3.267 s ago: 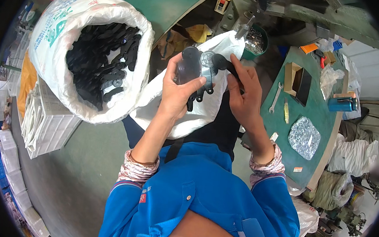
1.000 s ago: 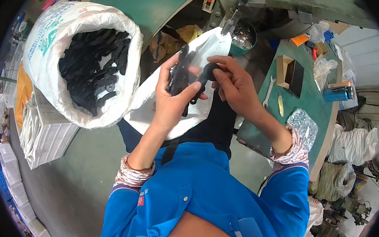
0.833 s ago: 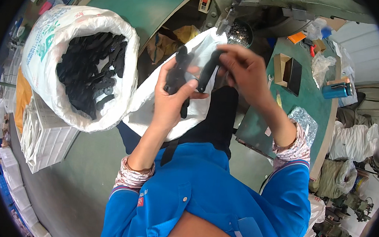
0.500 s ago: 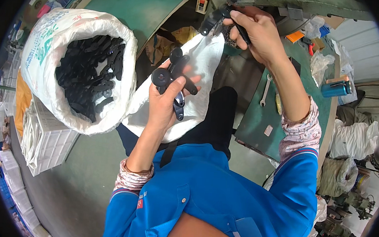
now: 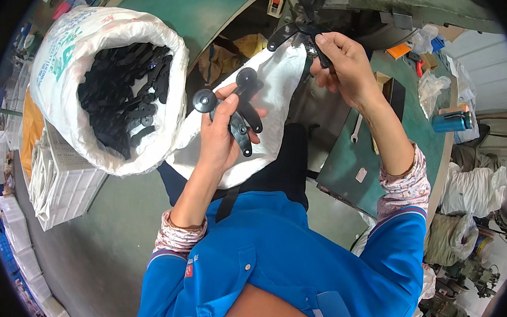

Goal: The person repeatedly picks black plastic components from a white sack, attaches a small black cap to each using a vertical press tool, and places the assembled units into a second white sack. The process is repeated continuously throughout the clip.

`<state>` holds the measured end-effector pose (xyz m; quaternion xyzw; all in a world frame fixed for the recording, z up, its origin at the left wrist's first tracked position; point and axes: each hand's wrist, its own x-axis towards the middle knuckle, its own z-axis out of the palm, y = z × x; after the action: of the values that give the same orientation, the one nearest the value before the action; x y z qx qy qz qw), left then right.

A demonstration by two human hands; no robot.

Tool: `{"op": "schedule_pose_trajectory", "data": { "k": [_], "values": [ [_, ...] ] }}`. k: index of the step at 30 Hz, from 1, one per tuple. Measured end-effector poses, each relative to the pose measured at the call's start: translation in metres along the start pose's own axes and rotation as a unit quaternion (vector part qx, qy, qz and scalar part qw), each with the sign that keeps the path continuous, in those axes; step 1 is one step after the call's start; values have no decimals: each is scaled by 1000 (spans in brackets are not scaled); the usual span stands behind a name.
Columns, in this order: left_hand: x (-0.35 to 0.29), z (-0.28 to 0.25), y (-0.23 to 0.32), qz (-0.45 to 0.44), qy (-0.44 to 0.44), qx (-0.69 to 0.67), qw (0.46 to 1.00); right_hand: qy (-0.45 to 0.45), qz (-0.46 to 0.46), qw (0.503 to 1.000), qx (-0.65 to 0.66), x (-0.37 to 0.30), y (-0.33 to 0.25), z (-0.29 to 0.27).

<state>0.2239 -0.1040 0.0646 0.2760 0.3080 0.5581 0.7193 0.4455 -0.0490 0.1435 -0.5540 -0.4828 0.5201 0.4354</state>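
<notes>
My left hand is closed around several black lever-shaped parts; some have round disc ends, and they fan out past my fingers. At the machine's edge, my right hand pinches another black lever-shaped part between thumb and fingers. Its upper end meets a dark fixture with similar black arms sticking out; whether they are joined there I cannot tell. Below both hands, a white woven cloth or sack drapes over my lap. To the left, an open white sack holds many loose black parts.
A green machine body overhangs the top. On the green bench at right are a wrench and a teal bottle. Another green table stands at the far left. A white plastic crate sits below the sack.
My right hand has moved slightly down and right, still pinching a black part. The parts in my left hand have tilted and spread a little. The view has shifted slightly.
</notes>
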Motion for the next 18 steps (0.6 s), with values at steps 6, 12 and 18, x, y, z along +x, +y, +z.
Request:
{"op": "schedule_pose_trajectory", "data": {
  "k": [6, 12, 18],
  "values": [
    [-3, -7, 6, 22, -10, 1, 1000, -7, -3, 998, 70, 1, -1, 0],
    [-3, -7, 7, -9, -15, 22, 1000, -55, -207, 962, -168, -1, 13, -1],
    [-8, 14, 6, -48, -62, 42, 996, -142, -103, 983, -52, -25, 29, 29]
  ]
}}
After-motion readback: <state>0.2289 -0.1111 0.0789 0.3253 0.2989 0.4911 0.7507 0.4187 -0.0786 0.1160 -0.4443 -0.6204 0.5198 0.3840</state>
